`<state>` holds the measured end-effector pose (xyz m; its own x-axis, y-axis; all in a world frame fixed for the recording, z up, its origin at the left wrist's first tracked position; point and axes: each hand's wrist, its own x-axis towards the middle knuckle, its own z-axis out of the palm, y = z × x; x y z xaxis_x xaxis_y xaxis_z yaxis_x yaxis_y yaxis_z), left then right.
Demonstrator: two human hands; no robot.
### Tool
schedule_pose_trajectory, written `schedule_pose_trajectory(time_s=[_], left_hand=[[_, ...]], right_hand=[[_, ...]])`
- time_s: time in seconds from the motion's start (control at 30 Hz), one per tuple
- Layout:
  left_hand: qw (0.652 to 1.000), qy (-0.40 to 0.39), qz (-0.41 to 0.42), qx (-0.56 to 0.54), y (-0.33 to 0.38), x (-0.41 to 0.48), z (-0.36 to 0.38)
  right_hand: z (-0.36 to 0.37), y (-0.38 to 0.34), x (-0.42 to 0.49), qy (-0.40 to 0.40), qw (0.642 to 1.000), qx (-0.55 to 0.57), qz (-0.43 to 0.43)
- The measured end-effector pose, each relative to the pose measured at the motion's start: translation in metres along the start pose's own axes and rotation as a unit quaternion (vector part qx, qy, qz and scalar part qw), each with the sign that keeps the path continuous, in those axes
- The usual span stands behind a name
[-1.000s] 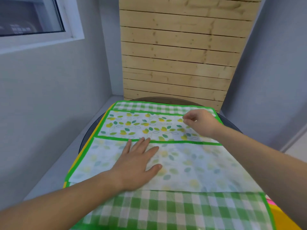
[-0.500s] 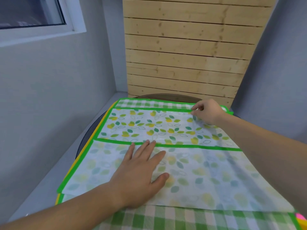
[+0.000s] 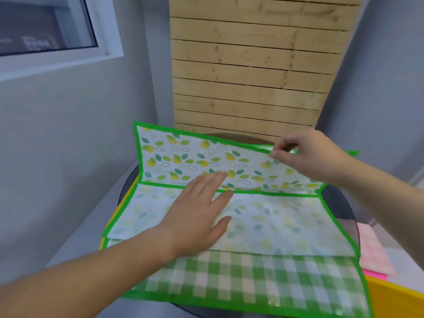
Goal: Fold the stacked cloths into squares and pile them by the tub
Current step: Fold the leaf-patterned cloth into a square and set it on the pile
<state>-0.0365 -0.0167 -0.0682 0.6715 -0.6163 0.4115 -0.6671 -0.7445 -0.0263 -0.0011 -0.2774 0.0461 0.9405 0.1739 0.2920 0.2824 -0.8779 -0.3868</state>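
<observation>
My right hand point(image 3: 307, 157) pinches the green-bordered leaf-print cloth's point(image 3: 263, 216) raised far edge; my left hand point(image 3: 197, 212) lies spread flat mid-frame.

Left hand point(image 3: 195, 216) lies flat, palm down; right hand point(image 3: 307, 154) pinches, raised.

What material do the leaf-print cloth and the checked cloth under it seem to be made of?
Leaf-print cloth: probably thin coated or non-woven fabric; the print shows only faintly through its back, and the lifted flap, pinched by the right hand, stands stiffly. Checked cloth: likely plastic-coated or oilcloth-like, since it has glossy highlights near its green edge. Neither is certain from looks alone.
</observation>
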Motion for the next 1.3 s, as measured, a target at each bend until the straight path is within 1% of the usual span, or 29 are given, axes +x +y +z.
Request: schedule_pose_trajectory(time_s=[0.1, 0.13, 0.17, 0.2, 0.23, 0.3, 0.37, 0.4, 0.47, 0.53, 0.8, 0.9, 0.97, 1.1, 1.17, 1.23, 1.3], left_hand=[[0.989, 0.130, 0.072, 0.010, 0.014, 0.000, -0.023], [0.984, 0.152, 0.086, 0.016, 0.017, -0.001, -0.029], [0.984, 0.156, 0.090, 0.020, 0.020, -0.002, -0.032], [0.987, 0.137, 0.085, 0.023, 0.022, -0.003, -0.033], [0.993, 0.094, 0.073, 0.025, 0.024, -0.004, -0.033], [0.999, -0.041, 0.030, 0.020, 0.024, -0.006, -0.026], [0.984, -0.178, -0.010, -0.004, 0.017, -0.010, -0.011], [0.973, -0.232, -0.016, -0.013, 0.013, -0.013, -0.003], [0.956, -0.293, -0.026, -0.024, 0.006, -0.019, 0.009], [0.949, -0.311, -0.035, -0.041, 0.001, -0.022, 0.016], [0.950, -0.307, -0.032, -0.054, 0.001, -0.025, 0.020], [0.948, -0.311, -0.028, -0.052, 0.001, -0.024, 0.019], [0.948, -0.313, -0.027, -0.050, 0.001, -0.024, 0.019], [0.946, -0.316, -0.033, -0.067, 0.001, -0.024, 0.016], [0.941, -0.318, -0.067, -0.094, -0.005, -0.021, 0.015], [0.936, -0.313, -0.120, -0.109, -0.016, -0.014, 0.015], [0.934, -0.306, -0.163, -0.081, -0.033, -0.009, 0.019]], right_hand=[[0.004, -0.010, -0.042, -0.043, 0.999, -0.016, -0.015], [0.008, -0.011, -0.055, -0.058, 0.998, -0.021, -0.018], [0.014, -0.010, -0.067, -0.071, 0.997, -0.022, -0.019], [0.021, -0.009, -0.077, -0.082, 0.996, -0.021, -0.020], [0.028, -0.007, -0.087, -0.093, 0.995, -0.019, -0.023], [0.046, -0.002, -0.104, -0.120, 0.992, -0.004, -0.029], [0.064, 0.004, -0.118, -0.134, 0.991, 0.011, -0.025], [0.072, 0.007, -0.124, -0.135, 0.990, 0.021, -0.019], [0.083, 0.012, -0.132, -0.123, 0.992, 0.036, -0.009], [0.089, 0.017, -0.135, -0.110, 0.993, 0.041, -0.003], [0.095, 0.021, -0.143, -0.109, 0.993, 0.025, -0.027], [0.096, 0.018, -0.144, -0.095, 0.995, 0.020, -0.033], [0.099, 0.016, -0.144, -0.121, 0.992, -0.004, -0.046], [0.107, 0.004, -0.147, -0.223, 0.970, -0.058, -0.076], [0.109, 0.002, -0.148, -0.242, 0.965, -0.068, -0.077], [0.109, 0.001, -0.148, -0.245, 0.966, -0.052, -0.067], [0.108, 0.001, -0.148, -0.237, 0.969, -0.043, -0.062]])
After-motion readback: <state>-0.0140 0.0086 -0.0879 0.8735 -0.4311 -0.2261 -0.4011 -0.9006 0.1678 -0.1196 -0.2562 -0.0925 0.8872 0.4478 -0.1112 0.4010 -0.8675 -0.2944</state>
